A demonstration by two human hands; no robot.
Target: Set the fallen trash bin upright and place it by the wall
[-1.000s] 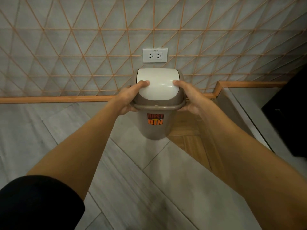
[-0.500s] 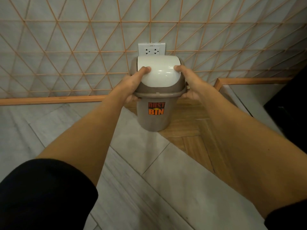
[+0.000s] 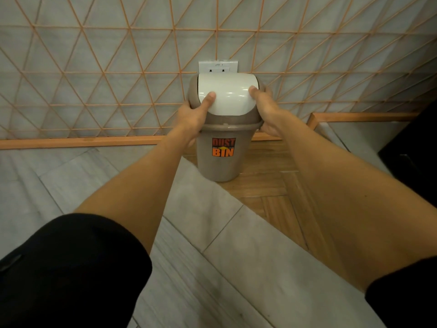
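Note:
The trash bin (image 3: 221,162) is a small taupe bucket with a white swing lid and an orange "DUST BIN" sticker facing me. It is upright, close to the tiled wall (image 3: 94,79), with its base at the wooden floor strip. My left hand (image 3: 192,119) grips the bin's left rim, thumb resting on the white lid. Gripping the right rim is my right hand (image 3: 266,110), its thumb also on the lid. Whether the base touches the floor I cannot tell.
A white wall socket (image 3: 218,67) sits just behind the lid. An orange skirting board (image 3: 82,142) runs along the wall's foot. A raised grey ledge (image 3: 350,136) and a dark cabinet (image 3: 416,157) stand to the right. Grey floor tiles (image 3: 59,185) lie to the left.
Both hands have carried the upright bin forward toward the wall and lower; it now covers the bottom of the wall socket and sits over the wooden strip.

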